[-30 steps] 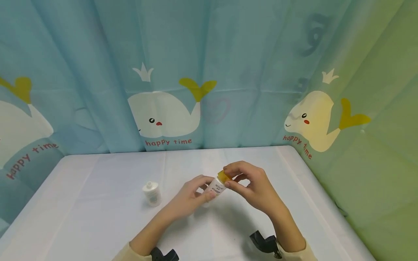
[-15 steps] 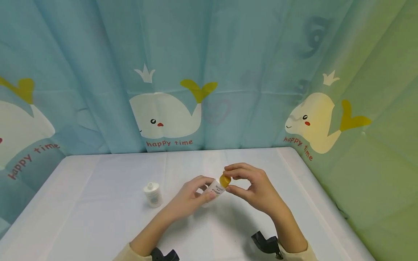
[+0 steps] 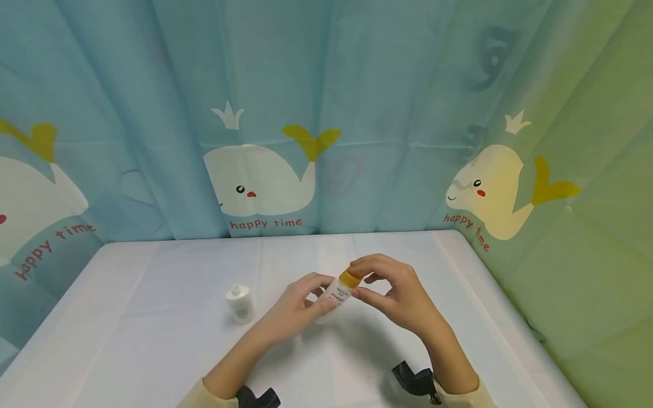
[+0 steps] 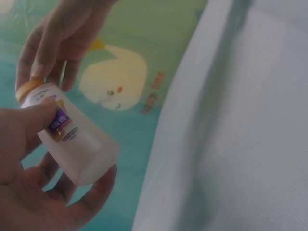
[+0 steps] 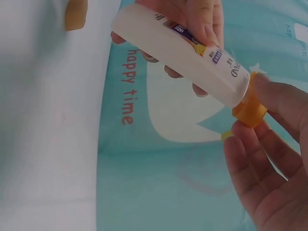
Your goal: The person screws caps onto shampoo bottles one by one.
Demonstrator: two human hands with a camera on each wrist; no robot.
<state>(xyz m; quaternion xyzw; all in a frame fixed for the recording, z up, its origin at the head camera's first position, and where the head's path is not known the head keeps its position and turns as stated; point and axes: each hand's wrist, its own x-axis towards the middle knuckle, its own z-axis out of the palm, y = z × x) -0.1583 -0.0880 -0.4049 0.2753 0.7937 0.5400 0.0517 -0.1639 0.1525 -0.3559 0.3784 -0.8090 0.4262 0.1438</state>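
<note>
A white bottle point(image 3: 336, 291) with a printed label is tilted above the table, its top to the upper right. My left hand point(image 3: 301, 303) grips its body, thumb across the label and fingers around the far side. At the bottle's top end is a golden-yellow cap point(image 5: 250, 109). My right hand point(image 3: 390, 289) pinches this cap between thumb and fingers; in the right wrist view the cap sits right at the bottle's end, slightly askew. The left wrist view shows the bottle's pale base point(image 4: 98, 161) near my left fingertips.
A second white bottle point(image 3: 240, 304) with a narrow white nozzle stands on the white-covered table point(image 3: 168, 340), left of my hands. A small tan piece point(image 5: 76, 13) shows at the right wrist view's top edge. A whale-print curtain point(image 3: 367, 113) hangs behind the table.
Half a second ago the cap was tipped, its round face showing; now it lies more in line with the bottle. My right fingers have shifted slightly on it. The left hand stays nearly still.
</note>
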